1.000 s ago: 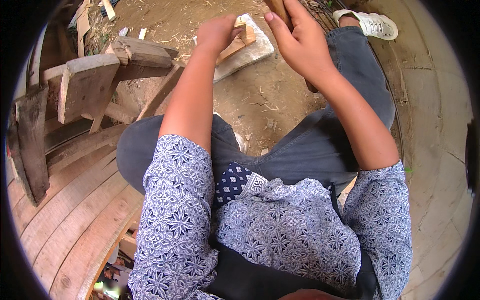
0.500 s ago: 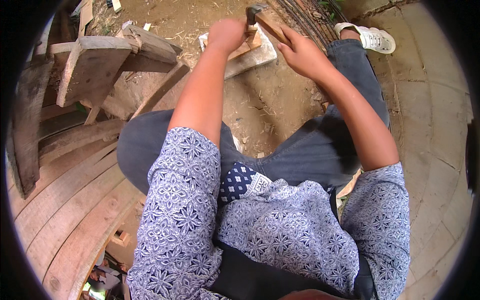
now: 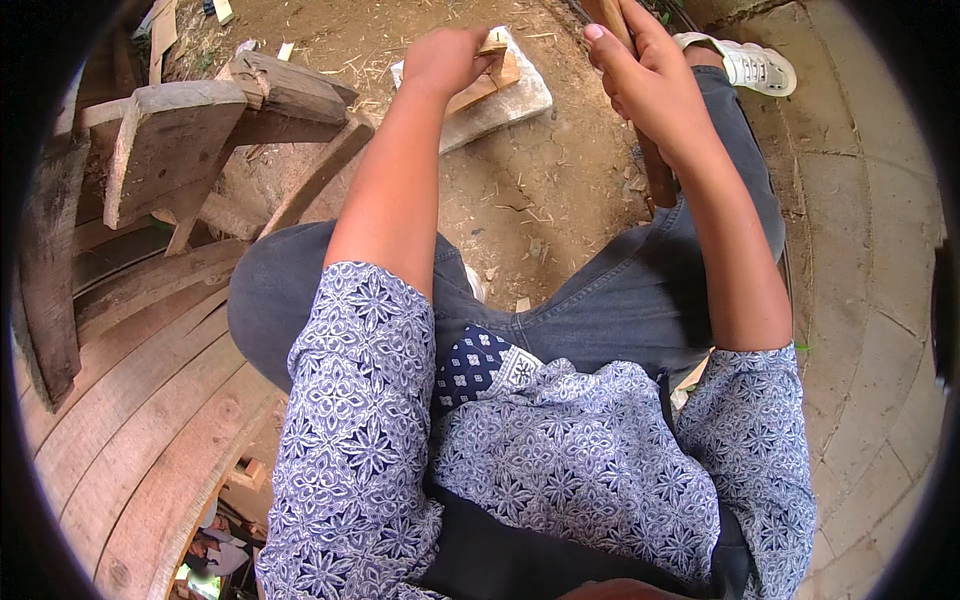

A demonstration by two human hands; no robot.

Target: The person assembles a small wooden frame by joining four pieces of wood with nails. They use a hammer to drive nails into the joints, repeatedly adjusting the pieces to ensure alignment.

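1. Forearm [image 3: 390, 190] reaching well forward, your left hand [image 3: 445, 65] is palm-down, fingers curled.
2. That grip is closed on a small wood piece [image 3: 494, 47], its end poking out just right of your fingers, close by the wooden block [image 3: 488, 88] on the pale slab [image 3: 515, 112]; whether the two touch, I can't tell.
3. Over to your right hand [image 3: 650, 85]: raised, thumb lying along a wooden handle [image 3: 655, 172].
4. Right grip wrapped round it, upper end leaving view, lower end near your trouser leg [image 3: 640, 270].
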